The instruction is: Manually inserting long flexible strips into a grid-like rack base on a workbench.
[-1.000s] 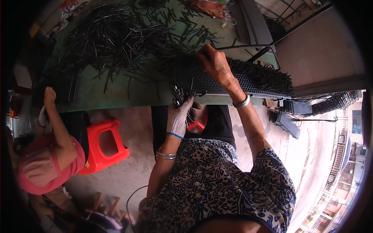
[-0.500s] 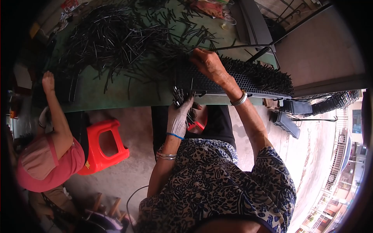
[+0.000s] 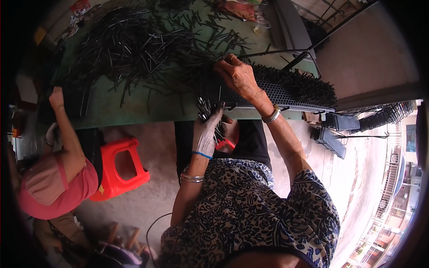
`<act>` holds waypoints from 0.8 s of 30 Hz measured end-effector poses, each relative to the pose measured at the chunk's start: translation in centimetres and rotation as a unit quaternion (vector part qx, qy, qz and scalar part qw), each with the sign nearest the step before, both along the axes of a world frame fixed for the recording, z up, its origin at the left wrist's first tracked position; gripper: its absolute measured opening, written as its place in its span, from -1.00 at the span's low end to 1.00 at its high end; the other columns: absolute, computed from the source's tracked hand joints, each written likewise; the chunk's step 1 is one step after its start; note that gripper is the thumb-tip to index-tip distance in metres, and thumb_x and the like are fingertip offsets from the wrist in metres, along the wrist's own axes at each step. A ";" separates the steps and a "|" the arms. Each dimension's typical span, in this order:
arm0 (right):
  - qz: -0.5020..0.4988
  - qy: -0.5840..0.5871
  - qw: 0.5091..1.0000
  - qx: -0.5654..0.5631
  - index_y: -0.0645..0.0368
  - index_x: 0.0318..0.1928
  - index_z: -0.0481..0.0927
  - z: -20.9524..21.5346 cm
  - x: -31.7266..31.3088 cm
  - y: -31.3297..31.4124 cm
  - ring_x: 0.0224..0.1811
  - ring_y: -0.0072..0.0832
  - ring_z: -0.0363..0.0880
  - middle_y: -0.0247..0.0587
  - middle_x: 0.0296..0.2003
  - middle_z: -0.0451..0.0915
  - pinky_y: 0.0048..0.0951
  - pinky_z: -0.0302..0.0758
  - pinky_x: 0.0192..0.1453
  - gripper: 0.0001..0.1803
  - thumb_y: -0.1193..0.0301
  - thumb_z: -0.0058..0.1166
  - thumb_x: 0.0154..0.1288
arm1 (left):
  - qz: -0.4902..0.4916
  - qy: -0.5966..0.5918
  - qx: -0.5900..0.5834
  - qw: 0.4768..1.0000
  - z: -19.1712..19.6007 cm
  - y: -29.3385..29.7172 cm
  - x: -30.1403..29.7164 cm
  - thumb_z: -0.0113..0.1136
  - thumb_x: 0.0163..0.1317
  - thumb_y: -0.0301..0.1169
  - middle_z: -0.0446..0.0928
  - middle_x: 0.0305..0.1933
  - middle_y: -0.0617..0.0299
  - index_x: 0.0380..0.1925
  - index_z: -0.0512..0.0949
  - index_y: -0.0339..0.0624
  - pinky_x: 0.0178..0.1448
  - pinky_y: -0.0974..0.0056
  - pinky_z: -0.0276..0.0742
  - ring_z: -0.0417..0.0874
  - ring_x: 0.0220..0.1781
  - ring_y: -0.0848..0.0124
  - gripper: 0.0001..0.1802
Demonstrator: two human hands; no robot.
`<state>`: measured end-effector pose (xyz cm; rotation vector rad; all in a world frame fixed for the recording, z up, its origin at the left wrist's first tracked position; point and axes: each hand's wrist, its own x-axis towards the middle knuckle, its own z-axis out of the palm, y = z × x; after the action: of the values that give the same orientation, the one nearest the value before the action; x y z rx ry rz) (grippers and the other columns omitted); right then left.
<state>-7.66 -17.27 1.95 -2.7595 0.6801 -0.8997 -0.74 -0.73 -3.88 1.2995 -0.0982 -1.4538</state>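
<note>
My left hand, in a pale glove with dark-stained fingertips, is closed around a bundle of thin black strips at the table's near edge. Just above and right of it, my bare right hand hovers over a long black perforated panel, with thumb and fingertips pinched together. Whatever sits between those fingertips is too small and dark to make out. Toward its right end, the panel bristles with upright black strips set in its holes.
A big pile of loose black strips covers the green table. At left, another person's hand is at the same table, near a red stool. Dark racks stand at right. A bar crosses behind the panel.
My right hand has shifted slightly left and down over the panel, fingers still pinched. My left hand stays almost in place with its bundle. The other person's hand has moved a little.
</note>
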 end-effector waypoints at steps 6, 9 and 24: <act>-0.058 0.017 0.998 0.008 0.01 -0.22 0.70 0.4 0.1 -0.3 -0.35 -0.13 0.59 -0.08 -0.30 0.51 -0.18 0.54 -0.32 -0.85 0.32 0.20 0.20 | 0.032 -0.015 -0.030 0.999 3.0 0.9 -0.8 0.25 0.29 -0.15 0.61 -0.62 0.26 -0.33 0.63 -0.15 -0.75 0.46 0.25 0.41 -0.82 0.60 -0.72; -0.088 0.079 0.992 -0.037 -0.02 -0.20 0.71 -0.1 0.9 -0.7 -0.30 -0.12 0.60 -0.07 -0.29 0.52 -0.15 0.54 -0.25 -0.84 0.30 0.18 0.22 | 0.033 -0.011 -0.044 0.998 3.2 0.9 -1.0 0.25 0.29 -0.15 0.62 -0.60 0.26 -0.35 0.63 -0.15 -0.73 0.46 0.24 0.40 -0.81 0.61 -0.72; 0.083 -0.130 0.848 0.507 0.33 -0.17 0.58 3.2 -4.0 2.3 -0.43 -0.63 0.52 -0.27 -0.46 0.60 -0.55 0.48 -0.32 -0.81 0.42 0.10 0.34 | 0.018 -0.009 -0.078 0.997 3.9 1.2 -0.6 0.20 0.31 -0.33 0.66 -0.44 0.13 -0.09 0.63 -0.22 -0.53 0.44 0.44 0.60 -0.56 0.49 -0.75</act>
<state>-11.71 -15.01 5.18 -1.6802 0.6020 -0.5901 -1.37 0.50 0.04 1.1828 -0.1955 -1.3759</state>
